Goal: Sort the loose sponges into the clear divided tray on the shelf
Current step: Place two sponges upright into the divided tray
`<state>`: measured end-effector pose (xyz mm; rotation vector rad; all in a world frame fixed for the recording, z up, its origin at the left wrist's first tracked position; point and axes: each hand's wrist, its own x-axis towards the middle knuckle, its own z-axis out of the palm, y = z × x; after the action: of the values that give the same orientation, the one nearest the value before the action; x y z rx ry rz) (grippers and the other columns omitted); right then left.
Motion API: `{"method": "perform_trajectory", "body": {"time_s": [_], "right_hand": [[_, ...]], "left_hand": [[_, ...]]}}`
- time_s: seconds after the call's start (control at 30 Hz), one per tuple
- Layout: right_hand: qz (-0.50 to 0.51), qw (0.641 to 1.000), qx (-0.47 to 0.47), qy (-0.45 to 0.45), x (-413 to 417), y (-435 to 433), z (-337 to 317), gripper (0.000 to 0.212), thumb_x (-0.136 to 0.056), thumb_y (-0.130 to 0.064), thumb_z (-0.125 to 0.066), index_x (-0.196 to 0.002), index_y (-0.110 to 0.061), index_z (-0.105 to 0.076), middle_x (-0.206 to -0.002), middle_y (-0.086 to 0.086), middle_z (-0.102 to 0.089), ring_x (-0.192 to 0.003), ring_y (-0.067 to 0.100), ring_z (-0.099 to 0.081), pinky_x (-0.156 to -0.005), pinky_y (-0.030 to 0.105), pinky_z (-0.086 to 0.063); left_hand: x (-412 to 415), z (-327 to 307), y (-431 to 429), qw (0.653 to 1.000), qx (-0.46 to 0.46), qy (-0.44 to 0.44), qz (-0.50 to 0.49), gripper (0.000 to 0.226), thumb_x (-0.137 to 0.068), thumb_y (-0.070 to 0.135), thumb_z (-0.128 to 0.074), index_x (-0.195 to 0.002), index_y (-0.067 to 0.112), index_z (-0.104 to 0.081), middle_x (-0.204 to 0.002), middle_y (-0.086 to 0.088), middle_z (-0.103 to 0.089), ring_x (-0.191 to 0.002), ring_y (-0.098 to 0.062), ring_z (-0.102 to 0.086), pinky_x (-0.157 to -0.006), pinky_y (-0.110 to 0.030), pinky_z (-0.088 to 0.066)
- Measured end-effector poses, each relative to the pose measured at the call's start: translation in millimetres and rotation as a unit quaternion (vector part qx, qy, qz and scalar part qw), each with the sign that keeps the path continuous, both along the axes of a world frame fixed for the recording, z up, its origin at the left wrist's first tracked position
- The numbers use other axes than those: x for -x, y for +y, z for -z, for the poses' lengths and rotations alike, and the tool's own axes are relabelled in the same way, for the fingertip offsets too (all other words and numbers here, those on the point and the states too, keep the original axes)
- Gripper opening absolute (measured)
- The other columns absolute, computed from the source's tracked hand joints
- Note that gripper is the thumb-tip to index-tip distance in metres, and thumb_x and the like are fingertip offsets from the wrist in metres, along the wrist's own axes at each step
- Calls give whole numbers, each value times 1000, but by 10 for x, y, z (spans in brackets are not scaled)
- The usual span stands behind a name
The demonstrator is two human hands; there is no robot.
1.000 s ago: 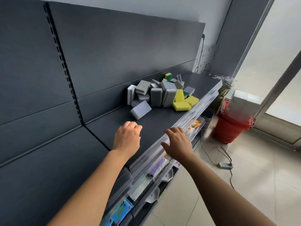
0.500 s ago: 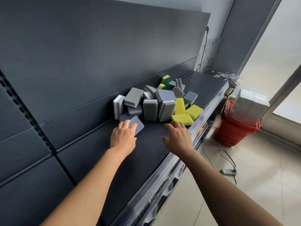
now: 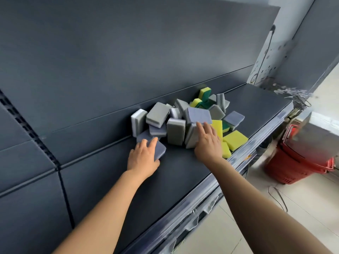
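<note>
A heap of loose sponges (image 3: 176,132), grey, blue-grey and yellow-green, lies on the dark shelf (image 3: 183,173) against the back panel. My left hand (image 3: 144,156) lies with its fingers across a flat blue-grey sponge (image 3: 161,149) at the near left of the heap. My right hand (image 3: 207,142) is spread open, its fingers touching an upright grey sponge (image 3: 189,138) below a blue-grey sponge (image 3: 199,115) on top. Yellow sponges (image 3: 234,139) lie just right of that hand. No clear divided tray shows in view.
A clear plastic rail (image 3: 240,158) runs along the shelf's front edge. On the floor to the right stand red baskets (image 3: 293,167) with a pale box (image 3: 315,136) on top, and a cable (image 3: 277,197) lies nearby. The dark back panel (image 3: 128,61) rises behind the heap.
Both hands have moved forward from the shelf's front edge to the heap. The left now lies on the blue-grey sponge, the right touches the upright grey one.
</note>
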<state>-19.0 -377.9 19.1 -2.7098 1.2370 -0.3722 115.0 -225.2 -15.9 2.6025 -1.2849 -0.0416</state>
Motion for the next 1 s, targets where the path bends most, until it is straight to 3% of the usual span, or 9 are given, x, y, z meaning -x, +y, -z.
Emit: {"method": "perform_trajectory", "body": {"time_s": [0.07,0.13,0.27,0.37,0.47,0.67,0.77,0.87,1.0], "right_hand": [[-4,1000,24,-16,-18,-27,6,68,-80,-8,-51,-144,-18,-27,-145,10,-28,-128,31,-29,-102,36,-30],[-9,998,50,-36,-34,-58,-11,55,-81,-11,-54,-134,-15,-41,-131,10,-37,-115,30,-36,-93,35,-33],[-49,996,8,-76,-48,-43,-68,41,-83,-24,-61,-121,-12,-53,-121,12,-44,-111,32,-41,-90,36,-35],[-120,988,-29,-95,-54,75,-104,40,-87,-27,-60,-125,-16,-51,-120,8,-51,-111,29,-48,-85,34,-39],[-164,977,-50,-129,-57,234,-142,40,-88,-30,-61,-125,-18,-54,-115,7,-55,-106,28,-53,-79,33,-41],[-234,946,-149,-167,-146,556,-69,40,-87,-31,-63,-124,-18,-56,-114,4,-58,-103,24,-55,-83,31,-42],[-263,934,-176,-166,-213,758,-19,39,-87,-31,-63,-123,-20,-56,-112,1,-58,-101,20,-55,-80,26,-39],[-294,919,-199,-173,-299,1006,-1,38,-87,-31,-63,-122,-21,-57,-108,-3,-58,-97,15,-54,-76,20,-32],[-346,895,-217,-183,-401,1438,-50,37,-84,-28,-67,-120,-18,-59,-99,-5,-56,-88,14,-53,-74,24,-36]], "left_hand": [[19,-59,19,993,49,100,-35,63,-88,32,-47,-145,30,-21,-134,-4,-35,-121,-26,-39,-94,-39,-39],[41,-110,48,963,117,231,-75,56,-89,29,-41,-143,37,-27,-138,-2,-35,-123,-25,-40,-97,-37,-36],[132,-154,157,833,282,456,-137,36,-86,40,-57,-120,43,-49,-121,5,-56,-104,-16,-55,-87,-31,-43],[205,-167,263,764,326,534,-156,50,-72,35,-77,-116,34,-53,-108,3,-64,-86,-19,-63,-75,-31,-50],[272,-171,393,734,360,545,-187,49,-66,25,-80,-108,36,-56,-104,-1,-67,-88,-24,-65,-73,-34,-50],[451,-206,754,694,446,515,-234,23,-82,18,-67,-103,28,-62,-97,-1,-67,-85,-19,-62,-67,-29,-48],[517,-204,1003,707,464,464,-264,25,-80,21,-69,-101,31,-62,-97,3,-68,-88,-19,-63,-67,-30,-48],[569,-206,1295,733,479,396,-277,38,-83,15,-66,-113,36,-55,-106,8,-62,-93,-13,-61,-73,-27,-48],[644,-215,1744,744,498,331,-297,40,-86,19,-64,-118,39,-53,-109,9,-60,-94,-7,-58,-71,-21,-46]]}}
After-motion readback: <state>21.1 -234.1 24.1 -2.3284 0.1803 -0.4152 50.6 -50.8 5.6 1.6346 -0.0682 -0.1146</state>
